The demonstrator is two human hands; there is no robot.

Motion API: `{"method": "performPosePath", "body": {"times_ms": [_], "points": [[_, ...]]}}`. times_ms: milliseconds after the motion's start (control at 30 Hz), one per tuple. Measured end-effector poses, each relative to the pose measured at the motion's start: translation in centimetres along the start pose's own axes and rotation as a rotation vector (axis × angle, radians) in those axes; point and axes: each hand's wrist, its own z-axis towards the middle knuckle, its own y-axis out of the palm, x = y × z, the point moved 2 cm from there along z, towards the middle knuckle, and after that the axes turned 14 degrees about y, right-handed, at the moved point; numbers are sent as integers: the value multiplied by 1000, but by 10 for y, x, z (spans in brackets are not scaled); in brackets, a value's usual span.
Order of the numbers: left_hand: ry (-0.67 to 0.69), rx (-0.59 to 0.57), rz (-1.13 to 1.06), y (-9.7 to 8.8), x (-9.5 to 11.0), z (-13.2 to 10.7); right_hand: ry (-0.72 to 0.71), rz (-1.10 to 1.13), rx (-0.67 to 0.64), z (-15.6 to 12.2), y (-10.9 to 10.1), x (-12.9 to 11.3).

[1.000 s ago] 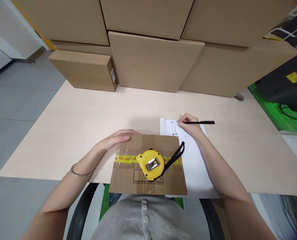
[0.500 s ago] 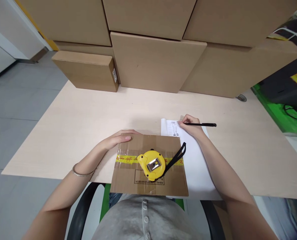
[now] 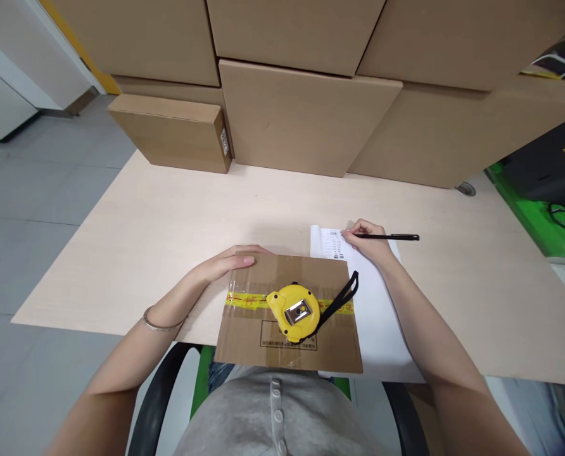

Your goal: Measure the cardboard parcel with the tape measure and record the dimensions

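Note:
My right hand [image 3: 368,242] is closed around a black pen [image 3: 394,237], its tip side on the written upper part of a white paper pad [image 3: 377,316]. My left hand [image 3: 228,261] grips the far left corner of a small cardboard box [image 3: 249,342], thumb on top and fingers along the far side, partly hidden. Yellow printed tape [image 3: 244,300] runs across that box. On top of it lies a yellow tape measure [image 3: 298,311] with a black wrist strap [image 3: 342,297] trailing right. The box covers the left part of the pad and overhangs the table's near edge.
Large cardboard boxes [image 3: 306,120] are stacked along the back of the pale table [image 3: 168,215]. A flatter carton [image 3: 173,136] stands at the back left. At the right are a green surface [image 3: 524,215] and a dark case [image 3: 543,171]. Chair armrests flank my body.
The whole view has shifted slightly, so everything sits a little further right. Both hands keep their holds, and the tape measure stays on the box.

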Motion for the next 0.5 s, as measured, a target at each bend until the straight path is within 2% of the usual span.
{"method": "performPosePath", "body": {"times_ms": [500], "points": [[-7, 9, 34, 2, 4, 1, -8, -21, 24, -1, 1, -2]]}}
